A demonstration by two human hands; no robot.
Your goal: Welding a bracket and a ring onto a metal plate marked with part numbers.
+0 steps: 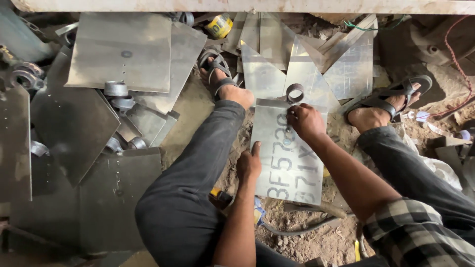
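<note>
A rectangular metal sheet (289, 168) with dark markings lies on the dirt floor between my legs. My left hand (249, 163) presses flat on its left edge. At the sheet's far end my right hand (306, 121) pinches something small, too small to identify. A short metal ring (295, 92) stands on the sheet just beyond my right fingers. My sandalled feet (222, 81) rest on either side of the sheet.
Several cut metal sheets (121, 52) are piled at the left and at the back (346, 64). Small metal cylinders (116, 89) lie among them. A yellow tape roll (219, 26) sits at the back, and a hose (297, 230) lies near me.
</note>
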